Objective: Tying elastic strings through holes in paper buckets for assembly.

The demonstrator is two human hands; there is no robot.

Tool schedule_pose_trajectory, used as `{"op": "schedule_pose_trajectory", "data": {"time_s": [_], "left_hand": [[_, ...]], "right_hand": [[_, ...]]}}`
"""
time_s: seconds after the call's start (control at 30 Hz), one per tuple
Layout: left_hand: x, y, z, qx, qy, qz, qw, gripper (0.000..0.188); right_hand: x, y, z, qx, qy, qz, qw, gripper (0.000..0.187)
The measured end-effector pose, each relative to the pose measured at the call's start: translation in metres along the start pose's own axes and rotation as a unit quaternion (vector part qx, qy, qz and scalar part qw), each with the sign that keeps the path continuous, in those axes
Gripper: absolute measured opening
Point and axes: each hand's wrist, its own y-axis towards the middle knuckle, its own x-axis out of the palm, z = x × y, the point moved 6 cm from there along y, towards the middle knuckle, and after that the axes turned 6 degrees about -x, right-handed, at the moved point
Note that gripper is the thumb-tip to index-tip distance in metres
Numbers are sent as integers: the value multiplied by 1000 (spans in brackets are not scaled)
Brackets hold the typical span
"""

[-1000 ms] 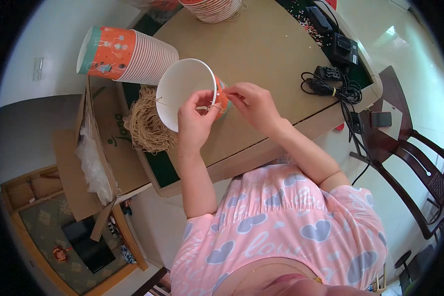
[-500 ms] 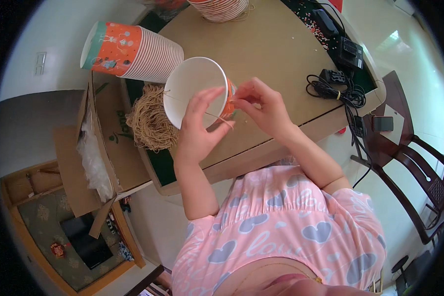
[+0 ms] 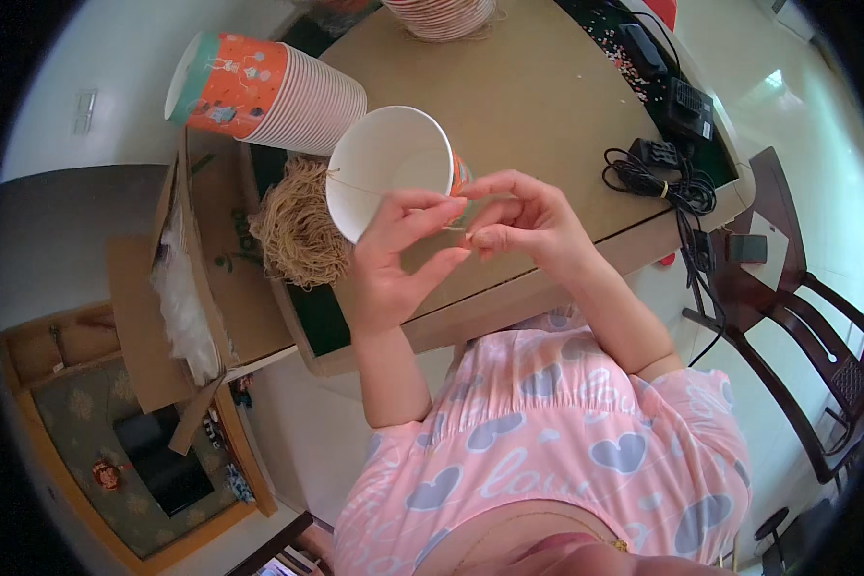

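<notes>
A large white-lined paper tub [image 3: 390,144], orange outside, stands on the table with its open mouth toward me. A thin piece of tan twine [image 3: 358,186] runs from its left rim across the mouth to my hands. My left hand [image 3: 394,254] is at the near side of the tub, fingers curled round the twine, thumb stretched toward the right fingertips. Close beside it, my right hand [image 3: 530,223] pinches the twine between thumb and fingers. The exact crossing of the twine is partly hidden by the fingertips. A loose hank of twine [image 3: 300,230] lies left of the tub.
A long stack of orange and teal paper tubs [image 3: 307,101] lies behind the hank. Another stack [image 3: 444,17] stands at the far edge. Bundled black cables [image 3: 667,182] lie at the table's right. An open cardboard box [image 3: 216,317] is at left, a dark chair [image 3: 797,326] at right.
My right hand has come down and slightly right, away from the tub's outer side, to near the left thumb. The left fingers have moved right.
</notes>
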Motion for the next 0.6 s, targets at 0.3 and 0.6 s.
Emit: {"op": "schedule_pose_trajectory", "data": {"time_s": [0.3,0.6], "left_hand": [[15,-1,4,63,217,116,967,9],[24,8,1,98,333,114,931,12]], "right_hand": [[1,-2,1,-82,-100,38,991,26],[5,-5,-2,-145,-259,114,948,8]]}}
